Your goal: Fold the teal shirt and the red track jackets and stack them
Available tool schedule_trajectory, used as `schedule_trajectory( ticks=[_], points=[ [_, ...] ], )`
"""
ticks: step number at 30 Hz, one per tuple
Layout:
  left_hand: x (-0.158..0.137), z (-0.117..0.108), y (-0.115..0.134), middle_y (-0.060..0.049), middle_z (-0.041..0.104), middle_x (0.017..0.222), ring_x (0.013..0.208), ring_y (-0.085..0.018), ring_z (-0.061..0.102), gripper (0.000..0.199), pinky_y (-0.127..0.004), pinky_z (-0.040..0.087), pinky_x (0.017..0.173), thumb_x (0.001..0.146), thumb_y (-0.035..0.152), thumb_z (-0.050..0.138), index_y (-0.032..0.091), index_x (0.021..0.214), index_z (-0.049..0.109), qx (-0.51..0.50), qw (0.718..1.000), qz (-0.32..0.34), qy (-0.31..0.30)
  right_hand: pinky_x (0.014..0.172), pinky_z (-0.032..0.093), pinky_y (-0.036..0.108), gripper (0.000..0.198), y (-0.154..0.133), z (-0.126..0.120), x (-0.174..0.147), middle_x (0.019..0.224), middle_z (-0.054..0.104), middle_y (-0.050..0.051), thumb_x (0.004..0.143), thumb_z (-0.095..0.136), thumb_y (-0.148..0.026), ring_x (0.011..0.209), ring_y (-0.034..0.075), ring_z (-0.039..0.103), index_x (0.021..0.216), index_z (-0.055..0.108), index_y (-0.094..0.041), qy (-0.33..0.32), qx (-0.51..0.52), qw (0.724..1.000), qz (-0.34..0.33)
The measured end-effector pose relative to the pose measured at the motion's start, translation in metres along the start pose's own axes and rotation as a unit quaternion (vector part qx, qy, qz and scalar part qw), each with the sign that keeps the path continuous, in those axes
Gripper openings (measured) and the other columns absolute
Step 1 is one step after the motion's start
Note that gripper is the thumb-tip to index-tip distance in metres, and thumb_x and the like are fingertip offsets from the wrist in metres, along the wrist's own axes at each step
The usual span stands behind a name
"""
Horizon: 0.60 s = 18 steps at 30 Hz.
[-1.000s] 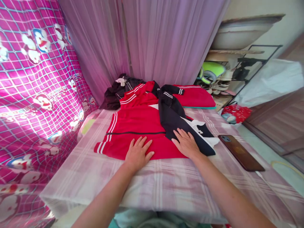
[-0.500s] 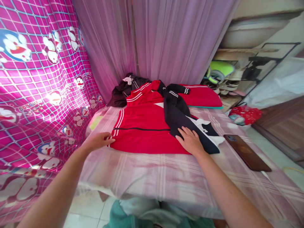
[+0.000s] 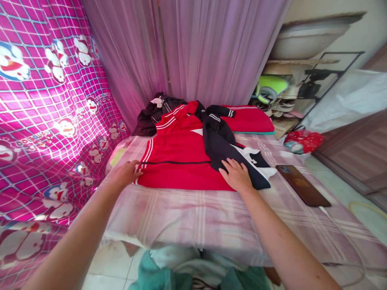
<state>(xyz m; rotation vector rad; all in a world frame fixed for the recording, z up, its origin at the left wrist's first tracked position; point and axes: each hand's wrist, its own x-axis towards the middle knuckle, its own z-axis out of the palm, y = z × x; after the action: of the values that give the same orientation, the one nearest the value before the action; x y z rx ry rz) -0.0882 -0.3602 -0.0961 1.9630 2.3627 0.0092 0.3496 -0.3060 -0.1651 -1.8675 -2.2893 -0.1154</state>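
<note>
A red zip-up jacket (image 3: 178, 175) with a black sleeve and white-striped trim lies spread on the bed, its dark zipper running sideways across it. At its left end, my left hand (image 3: 129, 172) rests on the white-striped hem beside the zipper's end, fingertips apart. My right hand (image 3: 237, 174) lies flat with fingers spread, on the border between the red body and the black and white part (image 3: 225, 151). The other black sleeve (image 3: 219, 111) is bent across the far side.
Behind the jacket are a dark clothing heap (image 3: 148, 121) and a folded red garment (image 3: 250, 119). A phone (image 3: 302, 185) with a white cable lies right on the plaid sheet (image 3: 187, 217). Purple curtains (image 3: 193, 52) hang behind, a pink cartoon-print cloth (image 3: 60, 104) at left. A shelf (image 3: 320, 72) stands right.
My left hand has slid away from me along the hem, toward the zipper's end. My right hand stays on the jacket. The whole view has shifted slightly.
</note>
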Motion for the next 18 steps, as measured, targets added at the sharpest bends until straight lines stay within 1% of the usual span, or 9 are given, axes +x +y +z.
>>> schedule_trajectory(
  ticks=[1,2,4,6,7,10,13,15,18],
  points=[
    [-0.003,-0.001,0.006,-0.01,0.068,0.114,0.1,-0.029,0.067,0.046,-0.038,0.05,0.081,0.083,0.043,0.055,0.024,0.124,0.061,0.014,0.999,0.015,0.025,0.113,0.027,0.052,0.054,0.0,0.0,0.0,0.151,0.047,0.011,0.099,0.029,-0.044,0.139,0.027,0.039,0.142,0.052,-0.021,0.001,0.001,1.0,-0.001],
    [-0.006,0.0,0.014,-0.011,0.065,0.125,0.108,-0.03,0.064,0.045,-0.041,0.05,0.089,0.086,0.041,0.052,0.024,0.127,0.061,0.015,0.997,0.047,0.055,0.113,0.027,0.051,0.054,0.0,0.001,0.0,0.151,0.046,0.011,0.099,0.029,-0.045,0.139,0.027,0.039,0.142,0.052,-0.021,0.001,0.002,1.0,-0.002],
    [-0.015,0.008,0.036,-0.01,0.06,0.137,0.123,-0.029,0.057,0.044,-0.044,0.044,0.104,0.092,0.037,0.043,0.023,0.129,0.061,-0.008,0.985,0.141,0.099,0.113,0.027,0.052,0.055,0.002,0.002,0.0,0.152,0.046,0.011,0.099,0.028,-0.046,0.14,0.027,0.038,0.142,0.052,-0.022,-0.002,0.006,1.0,-0.002],
    [-0.024,0.025,0.063,-0.008,0.057,0.143,0.135,-0.027,0.047,0.045,-0.048,0.034,0.114,0.095,0.04,0.039,0.025,0.133,0.06,-0.034,0.969,0.221,0.109,0.113,0.026,0.052,0.055,0.003,0.001,0.001,0.152,0.045,0.01,0.099,0.029,-0.046,0.14,0.027,0.037,0.143,0.051,-0.023,-0.005,0.009,1.0,0.002],
    [-0.028,0.033,0.075,-0.008,0.054,0.146,0.139,-0.028,0.043,0.046,-0.052,0.029,0.116,0.096,0.042,0.04,0.026,0.136,0.058,-0.031,0.966,0.235,0.1,0.114,0.026,0.052,0.055,0.003,0.0,0.001,0.153,0.044,0.01,0.099,0.029,-0.046,0.141,0.027,0.037,0.144,0.05,-0.023,-0.009,0.01,1.0,0.005],
    [-0.035,0.055,0.101,-0.009,0.045,0.153,0.144,-0.031,0.035,0.05,-0.06,0.02,0.117,0.096,0.046,0.043,0.03,0.142,0.052,0.0,0.972,0.225,0.074,0.115,0.024,0.053,0.055,-0.006,-0.009,0.0,0.155,0.041,0.011,0.1,0.03,-0.044,0.143,0.028,0.034,0.145,0.048,-0.021,-0.04,0.011,0.999,0.034],
    [-0.035,0.062,0.106,-0.009,0.042,0.155,0.145,-0.032,0.034,0.052,-0.062,0.018,0.117,0.095,0.048,0.045,0.032,0.144,0.049,0.011,0.973,0.219,0.069,0.115,0.022,0.057,0.059,-0.03,-0.02,0.0,0.158,0.034,0.014,0.1,0.028,-0.048,0.145,0.03,0.029,0.15,0.041,-0.02,-0.043,0.029,0.997,0.06],
    [-0.033,0.063,0.103,-0.009,0.043,0.155,0.145,-0.032,0.034,0.052,-0.062,0.018,0.117,0.095,0.049,0.045,0.032,0.144,0.049,0.008,0.972,0.222,0.071,0.116,0.02,0.058,0.062,-0.049,-0.024,0.001,0.161,0.029,0.013,0.1,0.028,-0.052,0.147,0.03,0.025,0.153,0.035,-0.02,-0.034,0.053,0.998,0.026],
    [-0.029,0.062,0.099,-0.009,0.043,0.155,0.145,-0.032,0.034,0.054,-0.061,0.019,0.117,0.094,0.049,0.045,0.031,0.144,0.049,0.012,0.972,0.223,0.077,0.117,0.017,0.059,0.066,-0.06,-0.022,0.002,0.161,0.028,0.014,0.099,0.028,-0.055,0.147,0.03,0.025,0.154,0.032,-0.019,-0.071,0.071,0.995,-0.025]
  ],
)
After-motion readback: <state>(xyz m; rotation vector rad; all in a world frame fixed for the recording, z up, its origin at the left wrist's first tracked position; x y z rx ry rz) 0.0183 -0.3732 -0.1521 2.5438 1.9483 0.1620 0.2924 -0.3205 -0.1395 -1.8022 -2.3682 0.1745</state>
